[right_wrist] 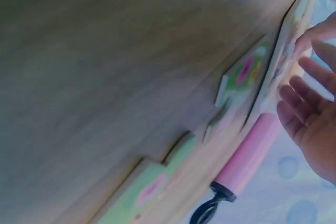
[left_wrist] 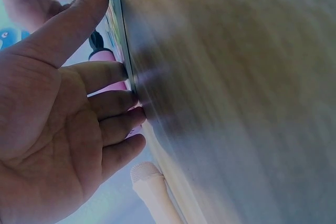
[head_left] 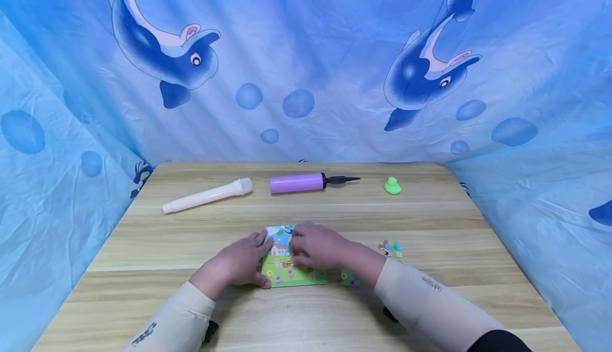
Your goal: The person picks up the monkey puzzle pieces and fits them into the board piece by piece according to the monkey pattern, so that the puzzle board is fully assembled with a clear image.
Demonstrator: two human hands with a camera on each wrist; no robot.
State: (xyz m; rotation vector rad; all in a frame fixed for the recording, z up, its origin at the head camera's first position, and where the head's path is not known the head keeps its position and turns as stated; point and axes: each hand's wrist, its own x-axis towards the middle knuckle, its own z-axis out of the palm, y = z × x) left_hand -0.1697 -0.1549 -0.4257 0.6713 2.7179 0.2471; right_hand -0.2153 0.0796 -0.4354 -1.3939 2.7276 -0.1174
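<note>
A jigsaw puzzle board [head_left: 297, 277] with a cartoon picture of a house, grass and flowers lies flat on the table. Along its left edge rests my left hand [head_left: 240, 260], thumb at the near left corner, fingers fairly straight and touching the rim in the left wrist view. Over the board's upper right part is my right hand [head_left: 319, 245]; its fingertips touch the surface, and no piece shows between them in the right wrist view. This hand hides part of the picture. Loose puzzle pieces lie right of the board: one green with flowers [head_left: 350, 278], another with a brown animal [head_left: 393, 249].
Behind the puzzle, on the wooden table [head_left: 191, 251], lie a white toy microphone [head_left: 205, 197], a purple hand pump [head_left: 297, 183] with a black nozzle, and a small green rubber duck [head_left: 392, 186]. A blue dolphin-print curtain [head_left: 306, 49] surrounds the table's back and sides.
</note>
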